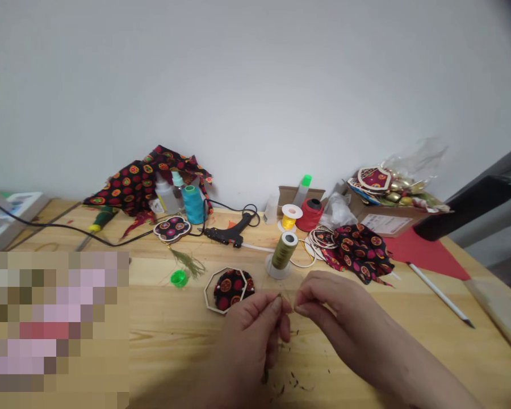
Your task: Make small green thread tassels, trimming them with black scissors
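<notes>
Both my hands meet low in the middle of the wooden table (162, 341). My left hand (255, 326) pinches a thin strand of olive thread (286, 295) between thumb and fingers. My right hand (323, 304) pinches the same strand from the other side, fingertips almost touching the left ones. Just behind them stands an olive thread spool (283, 251) on a white base. A hexagonal wooden frame with black and red patterned fabric (229, 288) lies to the left of my hands. Short thread scraps (293, 383) dot the table under my wrists.
A black glue gun (232, 232), teal spool (193, 204), yellow spool (290, 217) and red spool (311, 214) stand behind. Patterned fabric (147, 179) is piled at back left, another piece (357, 249) at right. A cardboard box of ornaments (387, 218), red paper (426, 253) and a pencil (440, 295) lie right.
</notes>
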A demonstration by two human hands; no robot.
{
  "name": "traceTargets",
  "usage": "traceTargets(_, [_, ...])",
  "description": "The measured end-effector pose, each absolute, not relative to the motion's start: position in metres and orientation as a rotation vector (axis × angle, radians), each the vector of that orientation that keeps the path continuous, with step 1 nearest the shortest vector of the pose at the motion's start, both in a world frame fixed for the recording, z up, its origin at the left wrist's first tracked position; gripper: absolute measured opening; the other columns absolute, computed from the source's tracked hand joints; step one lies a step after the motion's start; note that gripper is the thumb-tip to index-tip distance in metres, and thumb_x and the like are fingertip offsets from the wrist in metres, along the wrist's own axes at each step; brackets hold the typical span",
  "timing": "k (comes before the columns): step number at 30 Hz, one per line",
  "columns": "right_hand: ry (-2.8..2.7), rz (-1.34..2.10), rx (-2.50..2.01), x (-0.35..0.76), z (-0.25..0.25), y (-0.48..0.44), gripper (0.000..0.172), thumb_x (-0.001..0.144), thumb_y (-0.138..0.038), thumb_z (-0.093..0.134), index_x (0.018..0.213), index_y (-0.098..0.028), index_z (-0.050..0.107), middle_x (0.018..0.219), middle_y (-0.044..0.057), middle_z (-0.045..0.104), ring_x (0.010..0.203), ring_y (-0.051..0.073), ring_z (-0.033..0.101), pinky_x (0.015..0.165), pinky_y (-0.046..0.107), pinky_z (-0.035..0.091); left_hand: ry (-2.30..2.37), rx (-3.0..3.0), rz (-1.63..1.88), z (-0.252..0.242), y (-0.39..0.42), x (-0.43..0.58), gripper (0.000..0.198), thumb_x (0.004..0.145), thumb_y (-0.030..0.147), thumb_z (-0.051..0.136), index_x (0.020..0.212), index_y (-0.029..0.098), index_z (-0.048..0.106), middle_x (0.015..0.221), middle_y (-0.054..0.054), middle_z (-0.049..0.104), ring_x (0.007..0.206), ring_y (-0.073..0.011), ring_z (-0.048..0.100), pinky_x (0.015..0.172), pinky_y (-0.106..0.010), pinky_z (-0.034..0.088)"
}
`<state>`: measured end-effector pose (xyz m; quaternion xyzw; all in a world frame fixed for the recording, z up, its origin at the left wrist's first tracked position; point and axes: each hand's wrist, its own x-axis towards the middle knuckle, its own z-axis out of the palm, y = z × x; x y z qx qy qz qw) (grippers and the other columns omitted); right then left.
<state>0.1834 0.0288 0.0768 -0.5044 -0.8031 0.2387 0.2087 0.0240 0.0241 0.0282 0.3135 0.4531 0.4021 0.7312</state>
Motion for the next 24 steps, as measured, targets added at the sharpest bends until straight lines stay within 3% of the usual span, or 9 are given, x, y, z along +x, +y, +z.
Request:
traceTargets(5, [-1.97, 0.709, -1.402, 0.181, 0.064, 0.035, 0.017, 0.086, -0.015, 0.051, 0.071, -0.021, 0.059, 0.072, -0.001, 0.061, 0.069, 0.014, 0.055, 0.063, 0.025, 0.042, 1.045, 0.59, 0.873, 0.025, 0.024, 0.025, 0.023, 0.069, 0.038, 0.071, 0.064, 0.016, 0.064, 0.046, 0.007, 0.047, 0.035, -0.0032, 0.031, 0.035, -0.014, 0.019])
traceTargets(11, [-1.067, 1.054, -1.412, 0.171, 0.021, 0.019, 0.02, 0.079, -0.038, 0.064, 0.084, -0.021, 0.073, 0.077, 0.004, 0.07, 0.074, 0.018, 0.061, 0.07, 0.029, 0.049, 1.051, 0.473, 0.929, 0.022, 0.025, 0.022, 0.024, 0.063, 0.038, 0.076, 0.064, 0.016, 0.065, 0.046, 0.007, 0.048, 0.036, -0.0032, 0.033, 0.035, -0.014, 0.022])
traceTargets(16, [-0.744, 1.301, -1.294, 0.159, 0.006, 0.01, 0.028, 0.053, -0.026, 0.083, 0.08, -0.024, 0.077, 0.073, 0.002, 0.071, 0.072, 0.018, 0.063, 0.068, 0.028, 0.05, 1.04, 0.428, 0.915, 0.023, 0.024, 0.023, 0.026, 0.059, 0.038, 0.079, 0.062, 0.016, 0.065, 0.045, 0.007, 0.048, 0.036, -0.0036, 0.035, 0.035, -0.014, 0.022])
traceTargets(24, [-0.597, 1.451, -1.225, 0.152, 0.004, 0.012, 0.023, 0.051, -0.029, 0.086, 0.071, -0.023, 0.077, 0.074, 0.002, 0.073, 0.073, 0.016, 0.062, 0.074, 0.027, 0.048, 1.029, 0.528, 0.869, 0.022, 0.023, 0.023, 0.031, 0.061, 0.043, 0.077, 0.063, 0.015, 0.064, 0.044, 0.008, 0.045, 0.037, -0.0034, 0.03, 0.037, -0.015, 0.019])
